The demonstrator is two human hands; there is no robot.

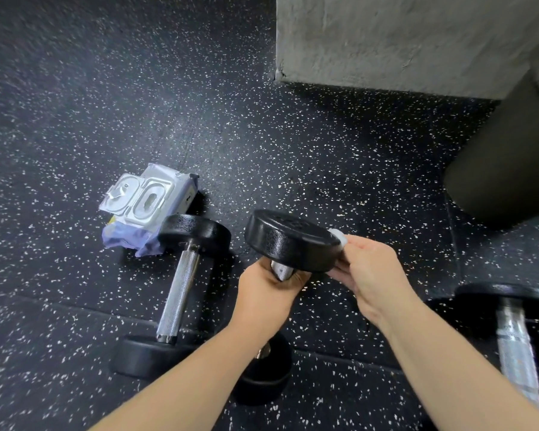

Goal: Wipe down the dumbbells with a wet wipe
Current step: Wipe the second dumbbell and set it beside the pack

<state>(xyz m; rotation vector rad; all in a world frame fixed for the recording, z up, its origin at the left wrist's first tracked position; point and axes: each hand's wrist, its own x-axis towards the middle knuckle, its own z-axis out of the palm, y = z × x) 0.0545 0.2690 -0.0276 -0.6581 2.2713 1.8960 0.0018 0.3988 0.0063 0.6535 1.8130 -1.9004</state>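
Where it is lifted off the speckled black rubber floor (262, 135), the held dumbbell (293, 241) shows a round black head with a faintly pebbled, glossy skin and a short stretch of chrome handle under it; its lower head hangs dark beneath the left forearm. The left hand (266, 293) is clenched around that handle, just below the upper head. The right hand (371, 269) is closed on a small white wet wipe (338, 236), pressing it against the rim of the upper head on the side away from the left hand; only a crumpled bit of the wipe shows above the fingers. Raised markings sit on the head's top face, too blurred to read.

Left of the left hand a second dumbbell (178, 290) lies on the floor, knurled chrome handle between black heads. Beyond it, touching its far head, lies the wipes pack (147, 209), pale purple with a clear flip lid; no print is legible. Right of the right hand a third dumbbell (514, 337) lies on the floor.
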